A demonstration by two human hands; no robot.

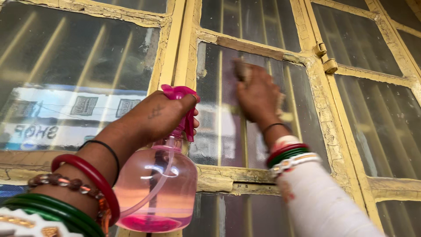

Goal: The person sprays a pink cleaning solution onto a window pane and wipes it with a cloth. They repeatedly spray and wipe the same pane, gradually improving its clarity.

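Pink spray bottle [158,188], yellow window frame [182,44]

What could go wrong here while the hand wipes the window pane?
The paint on the yellow frame is cracked, so flakes may come off under the right hand and its cloth. The left hand holds the pink spray bottle by its trigger head only; it could slip.

The right hand [258,94] is motion-blurred and hides most of the cloth [241,70] beneath it. The left hand [160,115] covers the bottle's [155,188] trigger. The left forearm is cut off at the near edge.
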